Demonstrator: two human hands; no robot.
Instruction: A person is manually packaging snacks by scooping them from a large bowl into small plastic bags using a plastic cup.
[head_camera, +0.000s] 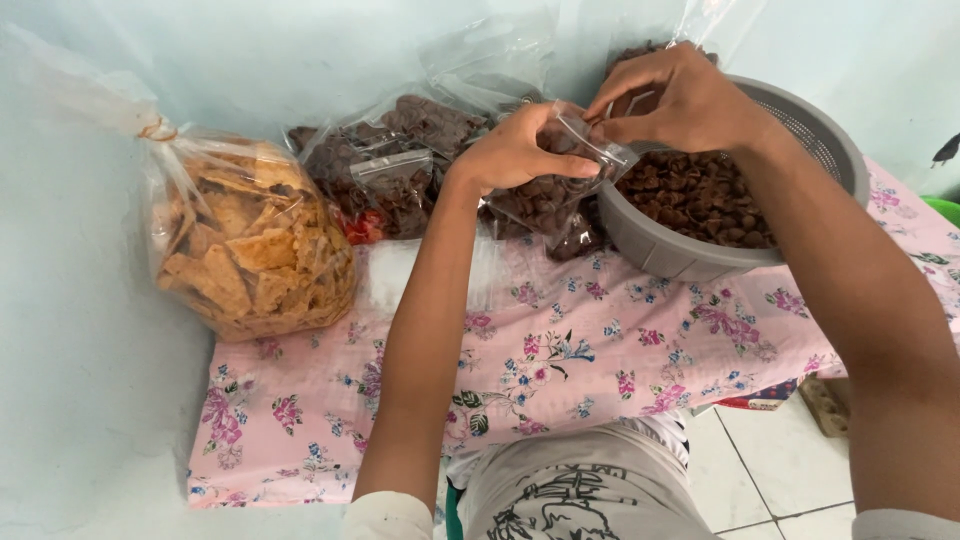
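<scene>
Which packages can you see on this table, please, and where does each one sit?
Small clear bag: held by both hands beside the grey basket, part-filled with dark brown snacks.
Large clear bag: at the left, tied at the top, bulging with golden chips.
Filled clear packets: piled at the back, dark brown contents.

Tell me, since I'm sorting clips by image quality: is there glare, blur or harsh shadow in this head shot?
Head view: soft, even daylight with only faint shadows on the floral cloth; mild glare on the small clear bag pinched by the left hand and right hand; big chip bag and grey basket look sharp; frame edges bend slightly.
</scene>
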